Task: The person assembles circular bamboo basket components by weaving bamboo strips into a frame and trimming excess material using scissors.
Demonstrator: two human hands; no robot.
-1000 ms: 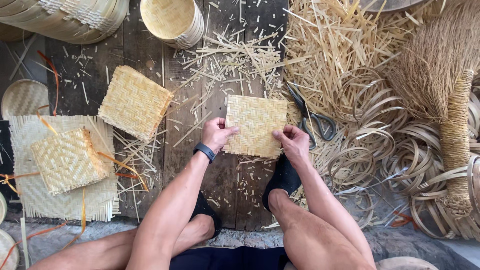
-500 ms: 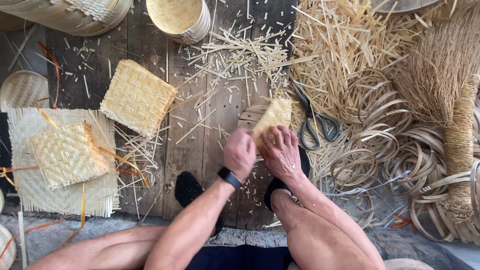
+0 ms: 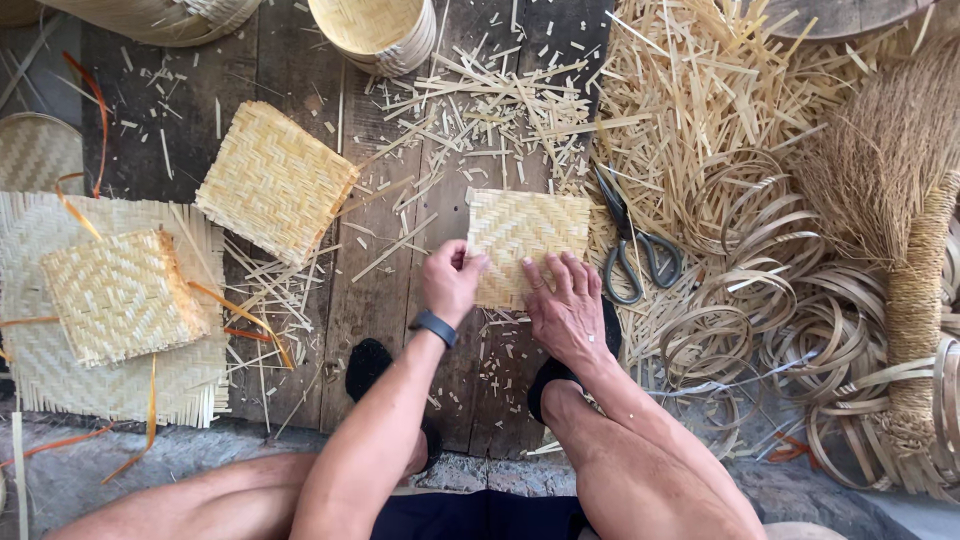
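Flattened again at frame centre, the woven mat (image 3: 527, 240) lies under my right hand (image 3: 566, 308), palm spread; my left hand (image 3: 452, 283) pinches its left edge. Next, I judge: trimming, scissors (image 3: 634, 248) just right

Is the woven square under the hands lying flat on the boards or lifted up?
Flat. The woven square lies spread on the floorboards, right hand pressing its lower edge, left hand gripping its corner.
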